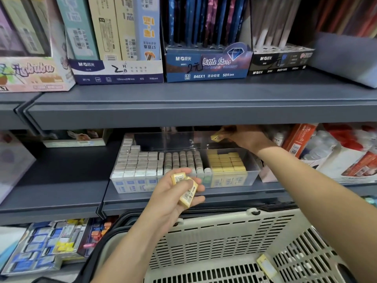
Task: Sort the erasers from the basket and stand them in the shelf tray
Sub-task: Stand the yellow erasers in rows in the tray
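Left hand [175, 193]: fingers curled round two yellow erasers [188, 194], labels and barcodes facing up. It hangs in front of the middle shelf's [71, 180] front edge, above the basket's [224, 242] far wall.

Right hand [244, 137]: pinching one yellow eraser [217, 137] at the fingertips. It's reached in under the upper shelf [183, 107], over the back right part of the tray [254, 168], clear of the rows below. The fingers are partly in shadow.

The tray is clear plastic and sits at the middle shelf's front edge.
- Left section: white erasers [138, 164] standing upright in rows, blue print showing through the front wall.
- Middle: grey round-topped erasers [183, 160] in columns.
- Right section: a yellow block [226, 162] of standing erasers. It fills the front, with open space behind it.

The basket is beige and slotted, below the shelf edge. One loose yellow eraser [266, 266] lies flat on its floor near the right wall.

Surroundings:
- Upper shelf: blue "Little Stars" pencil box [206, 66], with other stationery boxes on both sides.
- Middle shelf, right of the tray: red and white packs [346, 156].
- Bottom left: display tray of mixed small items [40, 248].
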Available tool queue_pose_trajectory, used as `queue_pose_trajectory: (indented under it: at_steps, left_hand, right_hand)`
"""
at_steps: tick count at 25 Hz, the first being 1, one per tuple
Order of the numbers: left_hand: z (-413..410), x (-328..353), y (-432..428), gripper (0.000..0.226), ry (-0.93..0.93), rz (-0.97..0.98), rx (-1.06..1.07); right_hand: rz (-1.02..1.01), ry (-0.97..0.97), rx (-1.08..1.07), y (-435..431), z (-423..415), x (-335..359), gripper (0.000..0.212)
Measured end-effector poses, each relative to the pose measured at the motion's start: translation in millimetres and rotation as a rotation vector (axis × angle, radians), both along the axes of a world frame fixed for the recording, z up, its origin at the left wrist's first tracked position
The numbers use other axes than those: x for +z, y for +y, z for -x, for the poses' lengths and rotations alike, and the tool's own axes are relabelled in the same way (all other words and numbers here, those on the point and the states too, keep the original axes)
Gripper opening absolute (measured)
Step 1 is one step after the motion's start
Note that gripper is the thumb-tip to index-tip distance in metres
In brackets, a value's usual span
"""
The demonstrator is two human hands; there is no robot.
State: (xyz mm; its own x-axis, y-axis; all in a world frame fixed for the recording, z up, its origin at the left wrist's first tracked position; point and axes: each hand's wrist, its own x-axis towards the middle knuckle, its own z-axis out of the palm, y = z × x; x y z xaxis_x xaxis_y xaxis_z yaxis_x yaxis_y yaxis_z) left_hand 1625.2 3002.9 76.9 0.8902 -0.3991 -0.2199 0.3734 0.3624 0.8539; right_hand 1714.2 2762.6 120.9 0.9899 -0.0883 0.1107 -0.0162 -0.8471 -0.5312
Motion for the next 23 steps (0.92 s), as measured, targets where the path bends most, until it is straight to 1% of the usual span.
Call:
queue_pose_trajectory:
  at_steps: [3,5,7,9,11,12,13,14,16,18,20,23]
  left_hand:
    - [-0.4,2.0,1.5,0.031,-0.036,-0.011,-0.005]
    - [-0.9,2.5,2.3,0.026,-0.040,0.009,0.023]
    - [-1.2,2.5,2.4,0.023,-0.023,0.041,0.046]
    - [-1.1,3.0,1.5,0.031,-0.010,0.056,0.042]
    - [-0.5,3.5,0.5,0.039,0.016,0.071,0.055]
    - [-0.2,4.0,0.0,0.042,0.027,0.078,0.067]
    - [-0.2,4.2,-0.6,0.044,0.034,0.081,0.077]
    - [0.0,4.5,-1.2,0.046,0.041,0.081,0.083]
    - [0.9,4.9,-2.3,0.049,0.043,0.085,0.085]
    - [3.0,4.9,-3.5,0.050,0.036,0.074,0.080]
    - [4.7,5.1,-4.0,0.044,0.029,0.055,0.071]
    - [1.2,6.4,-2.6,0.024,0.076,0.039,0.113]
  right_hand:
    - [0.104,0.183,0.081,13.8,-17.6,-9.3,0.015]
    - [0.127,0.282,0.108,22.0,-23.5,-15.9,0.019]
    - [0.153,0.303,0.107,24.4,-23.4,-17.6,0.024]
    - [0.202,0.287,0.109,24.5,-17.9,-12.5,0.028]
    - [0.229,0.173,0.092,29.7,-4.0,-3.9,0.031]
    - [0.193,0.101,0.077,35.4,7.1,0.6,0.032]
    - [0.116,0.054,0.080,43.3,20.5,5.1,0.032]
    - [0.023,0.043,0.122,51.4,35.3,8.7,0.033]
    - [-0.097,0.093,0.273,69.0,66.7,13.2,0.034]
    - [-0.109,0.112,0.373,80.2,87.7,11.2,0.023]
    - [-0.154,0.088,0.370,81.6,95.0,9.4,0.012]
    - [-0.438,0.175,0.315,70.5,93.9,12.6,0.002]
